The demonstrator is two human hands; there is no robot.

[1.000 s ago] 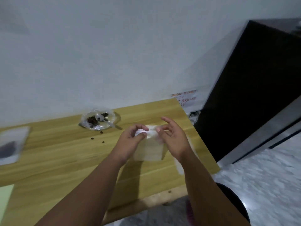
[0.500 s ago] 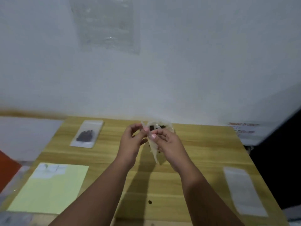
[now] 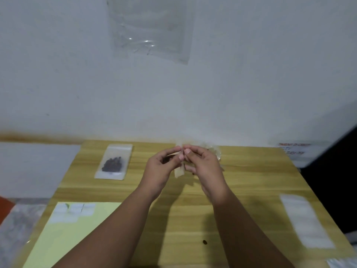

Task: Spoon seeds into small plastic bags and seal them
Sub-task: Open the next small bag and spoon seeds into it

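A small clear plastic bag (image 3: 179,172) hangs above the wooden table (image 3: 241,190), held edge-on at its top. My left hand (image 3: 161,166) and my right hand (image 3: 202,165) both pinch its upper rim, thumbs and forefingers close together. Behind my right hand, a clear dish of seeds (image 3: 213,150) is mostly hidden. A filled bag (image 3: 114,161) with dark seeds lies flat at the table's back left.
A pale yellow sheet (image 3: 63,238) with empty small bags (image 3: 72,211) on it covers the front left. A strip of clear bags (image 3: 307,221) lies at the right edge. One loose seed (image 3: 204,242) sits near the front. A plastic sleeve (image 3: 149,28) hangs on the wall.
The view swung left from the table's right end to face the wall. The bag went from spread flat between my hands to pinched edge-on at its top.
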